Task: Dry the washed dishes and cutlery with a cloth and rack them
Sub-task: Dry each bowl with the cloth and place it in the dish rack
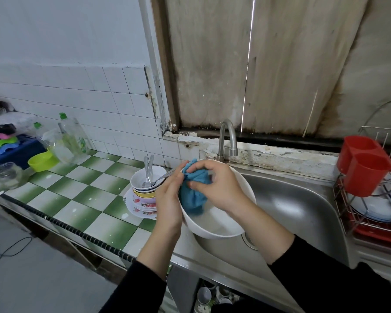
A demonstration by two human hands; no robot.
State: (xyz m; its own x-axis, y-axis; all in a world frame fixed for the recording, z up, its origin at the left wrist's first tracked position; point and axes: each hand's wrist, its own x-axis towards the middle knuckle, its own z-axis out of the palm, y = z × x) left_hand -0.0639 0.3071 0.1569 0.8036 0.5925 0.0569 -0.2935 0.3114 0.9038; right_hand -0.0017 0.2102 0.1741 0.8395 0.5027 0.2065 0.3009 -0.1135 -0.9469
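Observation:
A large white bowl (pixel 215 224) is tilted over the left side of the steel sink (pixel 303 199). My left hand (pixel 168 199) grips its left rim. My right hand (pixel 215 184) grips a bunched blue cloth (pixel 193 199) and presses it inside the bowl. To the left, on the green-checked counter (pixel 77 195), stands a stack of bowls and flowered plates (pixel 145 195) with spoons and a fork (pixel 149 170) in the top bowl. At the right, the wire dish rack (pixel 370 222) holds white plates and a red cutlery holder (pixel 366 166).
The tap (pixel 227 138) rises right behind the bowl. At the far left of the counter are plastic bottles (pixel 70 141), a lime bowl (pixel 42 162), a glass jar (pixel 8 175) and coloured plastic items. Cups sit below the sink.

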